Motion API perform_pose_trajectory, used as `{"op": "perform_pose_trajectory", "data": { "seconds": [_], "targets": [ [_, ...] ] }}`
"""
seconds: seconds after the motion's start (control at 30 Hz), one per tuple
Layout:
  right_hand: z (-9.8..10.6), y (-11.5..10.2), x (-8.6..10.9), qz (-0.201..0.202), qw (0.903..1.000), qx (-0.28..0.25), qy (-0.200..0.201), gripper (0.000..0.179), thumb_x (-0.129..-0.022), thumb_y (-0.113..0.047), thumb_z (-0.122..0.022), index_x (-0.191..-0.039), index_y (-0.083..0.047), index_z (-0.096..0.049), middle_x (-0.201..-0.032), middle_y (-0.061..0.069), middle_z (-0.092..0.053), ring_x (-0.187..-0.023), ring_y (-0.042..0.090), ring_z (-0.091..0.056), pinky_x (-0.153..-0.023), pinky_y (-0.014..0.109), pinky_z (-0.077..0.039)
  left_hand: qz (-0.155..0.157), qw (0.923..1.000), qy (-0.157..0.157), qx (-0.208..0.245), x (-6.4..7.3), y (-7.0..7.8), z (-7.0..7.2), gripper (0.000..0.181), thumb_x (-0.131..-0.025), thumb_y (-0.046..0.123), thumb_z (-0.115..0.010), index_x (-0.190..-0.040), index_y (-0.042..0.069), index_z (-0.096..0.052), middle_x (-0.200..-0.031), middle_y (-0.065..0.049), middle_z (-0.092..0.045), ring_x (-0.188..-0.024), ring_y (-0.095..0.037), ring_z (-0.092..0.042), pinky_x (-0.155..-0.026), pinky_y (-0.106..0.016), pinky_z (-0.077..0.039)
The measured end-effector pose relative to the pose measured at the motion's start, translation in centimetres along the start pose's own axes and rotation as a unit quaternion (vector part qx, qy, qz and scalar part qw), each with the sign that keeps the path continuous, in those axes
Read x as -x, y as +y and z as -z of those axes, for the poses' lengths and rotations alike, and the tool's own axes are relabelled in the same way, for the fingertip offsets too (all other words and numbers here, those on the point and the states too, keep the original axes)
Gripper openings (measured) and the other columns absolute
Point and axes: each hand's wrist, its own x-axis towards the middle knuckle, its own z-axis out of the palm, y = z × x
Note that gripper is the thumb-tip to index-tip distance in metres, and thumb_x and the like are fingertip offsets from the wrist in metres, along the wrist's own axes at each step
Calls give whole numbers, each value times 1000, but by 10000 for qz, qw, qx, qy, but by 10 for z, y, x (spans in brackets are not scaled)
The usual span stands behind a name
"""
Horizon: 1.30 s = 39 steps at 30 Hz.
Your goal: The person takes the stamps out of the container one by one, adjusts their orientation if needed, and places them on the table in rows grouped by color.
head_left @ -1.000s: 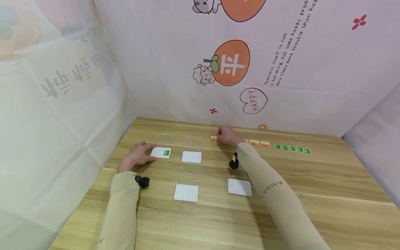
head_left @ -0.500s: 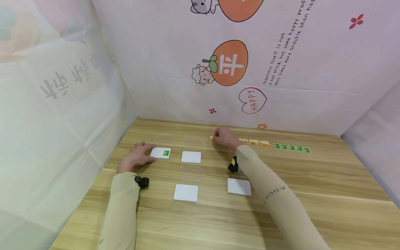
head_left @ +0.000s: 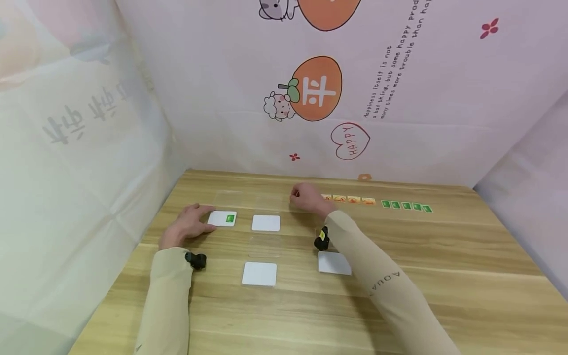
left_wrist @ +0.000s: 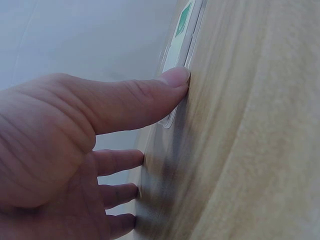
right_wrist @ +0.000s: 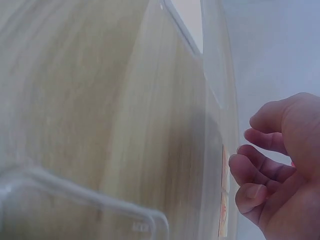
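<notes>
In the head view my left hand (head_left: 188, 223) lies at the left end of a white card (head_left: 216, 218), holding it between thumb and index finger at opposite edges. A small green picture tile (head_left: 230, 218) lies on that card. The left wrist view shows my thumb (left_wrist: 175, 79) on the edge of the card's clear holder (left_wrist: 170, 118). My right hand (head_left: 308, 199) is at the left end of a row of orange picture tiles (head_left: 353, 199), its fingers curled. I cannot tell whether a tile sits between its fingertips. In the right wrist view two orange tiles (right_wrist: 224, 210) show beside the curled fingers.
Several green tiles (head_left: 406, 205) form a row at the back right. White cards lie at the middle (head_left: 266, 223), the front (head_left: 259, 273) and under the right forearm (head_left: 334, 263). Clear holders (head_left: 265, 246) stand between them. A printed cloth (head_left: 248, 133) rises behind the table.
My right hand has shifted left along the orange row, over the place where the leftmost tile showed. The left hand stays at its card. The head view has turned slightly right.
</notes>
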Motion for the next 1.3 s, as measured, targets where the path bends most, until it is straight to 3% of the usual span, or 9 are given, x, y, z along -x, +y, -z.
{"op": "perform_pose_trajectory", "data": {
  "seconds": [0.4,0.73,1.3],
  "targets": [
    [-5,-19,3,-55,9991,-416,-61,15,-96,-20,-56,-98,-9,-66,-92,6,-66,-79,17,-56,-68,26,-46,-119,9999,-38,-68,1,-1,0,64,-93,32,-66,-148,8,-42,-153,-37,-24,-141,-56,-19,-109,-70,-23],
    [-9,-43,6,229,9971,-718,-120,16,-96,-18,-57,-100,-6,-67,-94,7,-66,-80,17,-55,-70,26,-47,-101,9999,-38,-48,1,-2,1,63,-94,32,-66,-148,9,-42,-154,-36,-24,-141,-55,-19,-109,-69,-23],
    [-23,-67,5,472,9952,-785,-341,13,-97,-17,-57,-98,-7,-66,-89,5,-65,-74,14,-57,-62,22,-46,-60,10000,-54,-50,0,-2,0,64,-93,33,-66,-148,10,-43,-154,-34,-24,-142,-54,-20,-110,-69,-23]
  ]
}}
